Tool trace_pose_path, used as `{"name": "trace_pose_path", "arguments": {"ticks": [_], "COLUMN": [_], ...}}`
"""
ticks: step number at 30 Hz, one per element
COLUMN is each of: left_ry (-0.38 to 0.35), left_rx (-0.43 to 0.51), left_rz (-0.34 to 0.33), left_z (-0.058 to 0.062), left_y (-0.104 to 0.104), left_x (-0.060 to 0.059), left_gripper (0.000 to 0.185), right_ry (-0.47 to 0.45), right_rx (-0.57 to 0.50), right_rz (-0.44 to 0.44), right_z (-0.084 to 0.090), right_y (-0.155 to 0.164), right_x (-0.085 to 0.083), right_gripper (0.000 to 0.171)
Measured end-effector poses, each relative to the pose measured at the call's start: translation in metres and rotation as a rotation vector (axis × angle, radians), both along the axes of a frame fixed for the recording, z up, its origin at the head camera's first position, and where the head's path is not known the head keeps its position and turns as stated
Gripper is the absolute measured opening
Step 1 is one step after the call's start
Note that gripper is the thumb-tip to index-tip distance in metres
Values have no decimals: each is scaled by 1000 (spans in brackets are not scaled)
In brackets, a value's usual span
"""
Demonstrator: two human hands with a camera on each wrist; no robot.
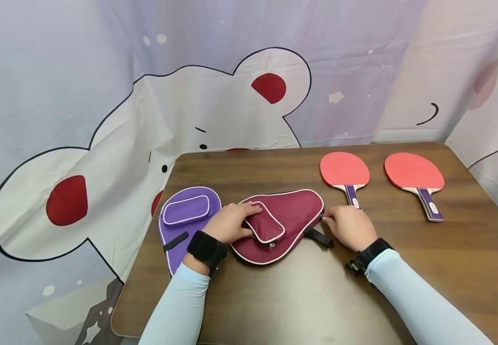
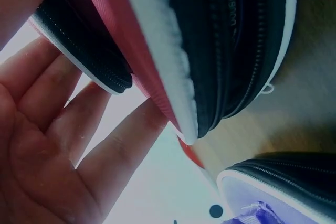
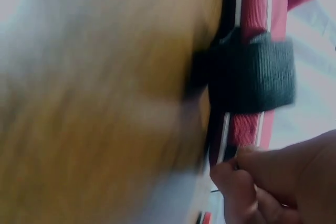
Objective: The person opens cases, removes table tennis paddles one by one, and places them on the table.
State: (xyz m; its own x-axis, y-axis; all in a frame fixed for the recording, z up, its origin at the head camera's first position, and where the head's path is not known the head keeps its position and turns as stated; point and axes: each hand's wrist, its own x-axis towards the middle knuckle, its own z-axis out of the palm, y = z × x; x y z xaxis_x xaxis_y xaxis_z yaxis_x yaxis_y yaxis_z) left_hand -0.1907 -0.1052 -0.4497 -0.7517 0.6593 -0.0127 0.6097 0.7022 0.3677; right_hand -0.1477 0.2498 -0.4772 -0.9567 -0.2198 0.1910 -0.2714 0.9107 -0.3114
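Note:
A maroon table tennis paddle case (image 1: 289, 203) with white piping lies mid-table, its narrow end pointing right. My left hand (image 1: 230, 223) holds the case's small raised pocket (image 1: 268, 224), thumb on the near side and fingers on the far side. In the left wrist view, two rows of zipper teeth (image 2: 260, 19) stand apart along the case's black side, with lettering between them. My right hand (image 1: 353, 226) pinches the zipper at the narrow end between thumb and index finger; the fingertips mostly hide the pull. Beside that hand, a black strap loop (image 3: 252, 74) sticks out from the case.
A purple paddle case (image 1: 188, 235) lies to the left, partly under my left forearm. Two red paddles lie at the back right, one paddle (image 1: 344, 168) just beyond my right hand, the other paddle (image 1: 414, 171) farther right. A printed curtain (image 1: 339, 62) hangs behind the wooden table (image 1: 296, 297).

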Motion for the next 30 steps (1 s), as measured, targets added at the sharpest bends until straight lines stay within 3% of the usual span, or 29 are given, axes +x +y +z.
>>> {"name": "trace_pose_path", "arguments": {"ticks": [15,21,24,30], "left_ry": [-12,-9,37,221], "left_rx": [16,5,26,79], "left_rz": [-3,-14,-8,36], "left_z": [-1,-9,-15,-17], "left_y": [-1,-5,-7,-4], "left_x": [2,12,22,52], "left_gripper": [63,71,78,89], "right_ry": [-51,-53,-38,-47], "right_rx": [-14,-35,-54,-86], "right_rz": [0,-4,15,70], "right_z": [0,5,11,29], "right_y": [5,6,3,-6], "right_x": [-5,-8,-17,-46], "right_gripper": [12,13,18,28]}}
